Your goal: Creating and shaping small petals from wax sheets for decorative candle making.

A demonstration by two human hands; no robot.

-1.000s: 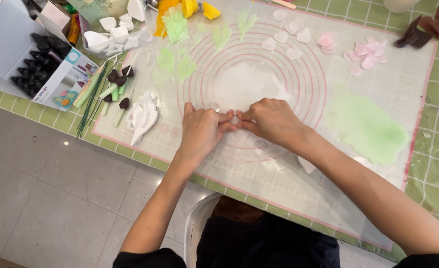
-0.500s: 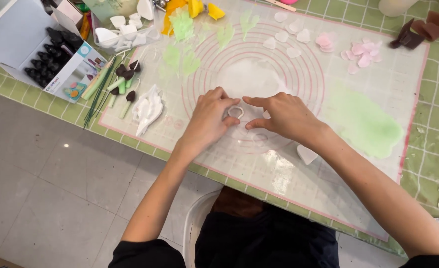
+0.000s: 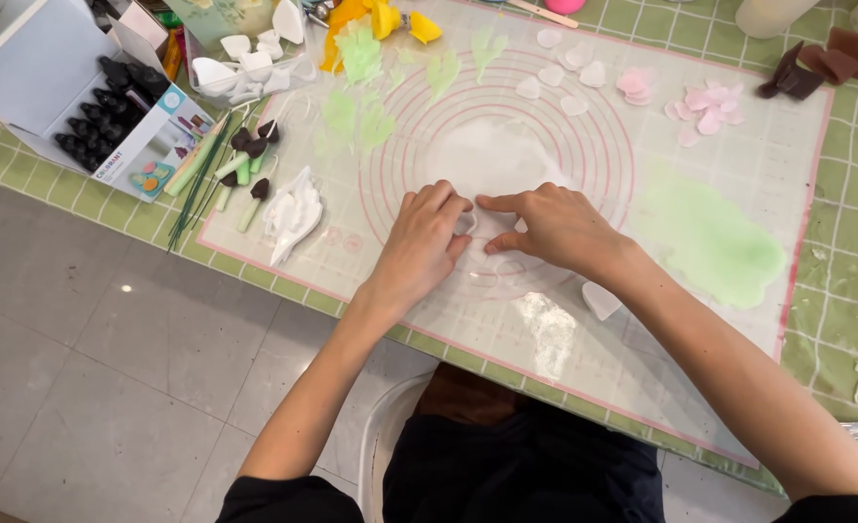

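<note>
small metal cutter (image 3: 467, 225) pinched by left hand (image 3: 419, 247) and right hand (image 3: 550, 228), thin white paste sheet (image 3: 492, 155), translucent silicone mat (image 3: 584, 320)

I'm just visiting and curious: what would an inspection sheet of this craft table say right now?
Surface: translucent work mat with pink ring markings, lying on a green grid mat.
Job's things: small cutter pressed on a thin white rolled sheet, between both hands.
Clutter: green rolled sheet, green leaf cutouts, white petals, pink petals, brown pieces, yellow pieces, white moulded piece, green wire stems, open box of dark tools.
Grippers: left hand and right hand, fingertips on the cutter.
Cables: nothing seen.
Surroundings: grey tiled floor; the person is seated.
</note>
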